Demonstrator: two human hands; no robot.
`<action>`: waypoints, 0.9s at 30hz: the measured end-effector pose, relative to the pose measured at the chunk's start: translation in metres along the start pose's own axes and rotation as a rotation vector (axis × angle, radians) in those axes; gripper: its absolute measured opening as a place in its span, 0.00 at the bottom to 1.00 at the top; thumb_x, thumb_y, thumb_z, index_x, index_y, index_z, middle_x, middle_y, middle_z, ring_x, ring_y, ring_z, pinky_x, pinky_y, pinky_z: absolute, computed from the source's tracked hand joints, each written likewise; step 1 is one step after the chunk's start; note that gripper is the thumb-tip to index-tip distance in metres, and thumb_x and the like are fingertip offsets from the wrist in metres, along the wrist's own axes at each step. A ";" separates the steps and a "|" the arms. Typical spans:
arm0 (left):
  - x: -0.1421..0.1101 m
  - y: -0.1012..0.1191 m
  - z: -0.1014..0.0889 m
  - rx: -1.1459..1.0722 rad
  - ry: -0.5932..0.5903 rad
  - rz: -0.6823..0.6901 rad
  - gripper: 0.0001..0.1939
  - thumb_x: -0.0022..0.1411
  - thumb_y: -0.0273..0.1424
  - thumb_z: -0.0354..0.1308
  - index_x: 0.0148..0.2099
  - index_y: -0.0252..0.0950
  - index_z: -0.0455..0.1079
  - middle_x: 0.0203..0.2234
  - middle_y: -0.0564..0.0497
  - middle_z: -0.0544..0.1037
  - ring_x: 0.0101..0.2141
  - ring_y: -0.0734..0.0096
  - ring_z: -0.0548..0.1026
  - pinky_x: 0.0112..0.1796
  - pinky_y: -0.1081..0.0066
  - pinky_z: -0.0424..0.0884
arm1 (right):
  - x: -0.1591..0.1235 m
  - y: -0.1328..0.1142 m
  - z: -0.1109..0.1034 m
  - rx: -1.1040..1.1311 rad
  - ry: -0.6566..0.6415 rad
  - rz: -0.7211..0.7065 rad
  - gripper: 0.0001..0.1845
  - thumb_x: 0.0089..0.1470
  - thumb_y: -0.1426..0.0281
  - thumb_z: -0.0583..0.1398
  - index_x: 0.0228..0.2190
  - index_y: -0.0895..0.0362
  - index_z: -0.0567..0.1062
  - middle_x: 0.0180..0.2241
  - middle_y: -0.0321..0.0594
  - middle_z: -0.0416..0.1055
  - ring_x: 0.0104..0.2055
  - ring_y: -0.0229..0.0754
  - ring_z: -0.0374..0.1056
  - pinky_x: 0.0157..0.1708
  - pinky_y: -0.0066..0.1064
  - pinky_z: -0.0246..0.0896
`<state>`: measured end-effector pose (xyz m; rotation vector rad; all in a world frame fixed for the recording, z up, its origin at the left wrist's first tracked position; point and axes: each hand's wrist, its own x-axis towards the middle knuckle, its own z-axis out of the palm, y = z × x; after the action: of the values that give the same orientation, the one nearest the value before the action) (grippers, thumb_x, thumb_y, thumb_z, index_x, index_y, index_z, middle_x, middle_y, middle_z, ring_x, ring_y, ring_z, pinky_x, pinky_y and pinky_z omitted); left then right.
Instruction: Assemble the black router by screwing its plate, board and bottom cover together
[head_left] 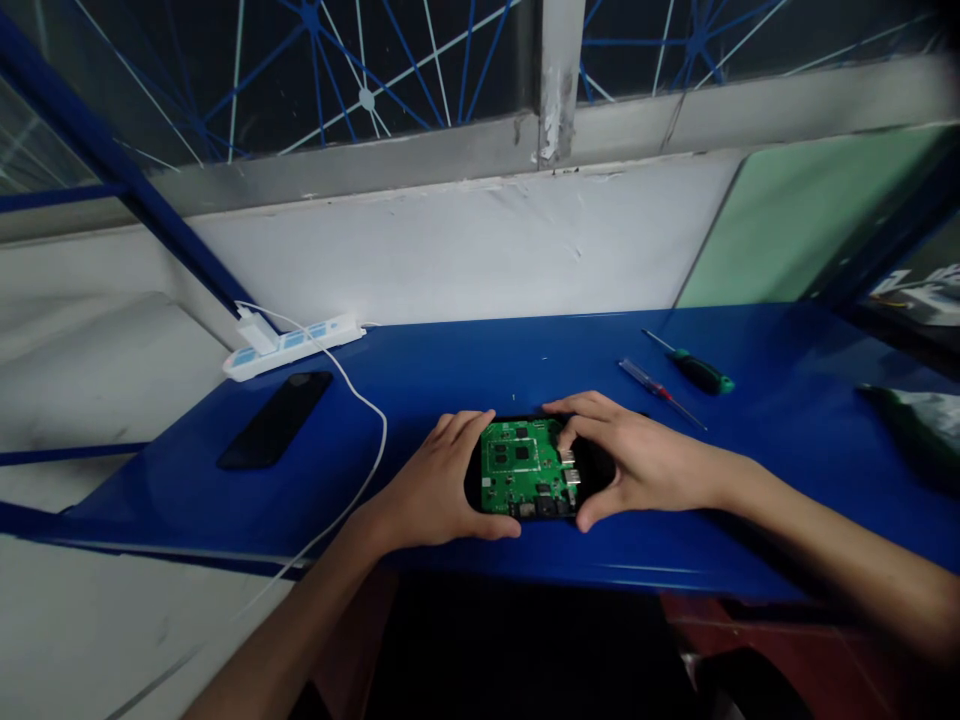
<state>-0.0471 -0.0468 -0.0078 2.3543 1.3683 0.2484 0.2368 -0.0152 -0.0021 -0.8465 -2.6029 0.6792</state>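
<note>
A green circuit board (517, 465) with chips and metal ports lies in a black casing (598, 466) near the table's front edge. My left hand (439, 480) grips the left end, its thumb along the near side and its fingers at the far side. Around the right end, my right hand (619, 455) is closed, thumb on the near edge and a bent finger touching the board beside the silver ports. Parts of the casing are hidden under both hands.
On the blue table (465, 360), a green-handled screwdriver (697, 370) and a clear-handled screwdriver (656, 385) lie at right. A black phone (277, 420) and white power strip (300, 345) are at left. A white cable (382, 430) trails over the front edge.
</note>
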 end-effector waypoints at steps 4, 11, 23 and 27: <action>0.001 -0.001 -0.001 -0.010 -0.002 0.007 0.64 0.42 0.62 0.67 0.72 0.39 0.44 0.65 0.37 0.57 0.64 0.35 0.54 0.62 0.36 0.54 | 0.000 0.002 0.001 0.009 0.016 -0.013 0.32 0.42 0.47 0.70 0.42 0.54 0.71 0.59 0.53 0.66 0.65 0.60 0.57 0.57 0.52 0.63; 0.002 -0.001 -0.003 -0.009 -0.019 0.027 0.62 0.41 0.61 0.68 0.71 0.39 0.48 0.64 0.39 0.59 0.64 0.37 0.55 0.62 0.37 0.54 | 0.001 0.002 0.002 -0.006 0.011 -0.019 0.33 0.42 0.47 0.69 0.42 0.54 0.70 0.59 0.53 0.66 0.64 0.59 0.58 0.57 0.51 0.62; 0.002 0.002 -0.005 -0.014 0.007 0.040 0.60 0.39 0.56 0.72 0.67 0.40 0.49 0.61 0.39 0.62 0.62 0.39 0.59 0.61 0.40 0.58 | 0.000 -0.001 0.002 0.013 0.026 -0.005 0.35 0.41 0.46 0.70 0.44 0.53 0.69 0.62 0.51 0.63 0.62 0.57 0.61 0.57 0.49 0.63; 0.002 0.000 -0.004 -0.027 0.010 0.044 0.61 0.40 0.58 0.71 0.67 0.40 0.47 0.61 0.37 0.61 0.61 0.37 0.58 0.60 0.37 0.57 | 0.000 -0.002 -0.003 0.042 0.015 -0.041 0.35 0.47 0.50 0.68 0.51 0.52 0.69 0.62 0.49 0.63 0.64 0.55 0.59 0.60 0.50 0.60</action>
<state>-0.0473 -0.0445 -0.0039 2.3667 1.3103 0.2896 0.2371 -0.0154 0.0010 -0.7807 -2.5756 0.7114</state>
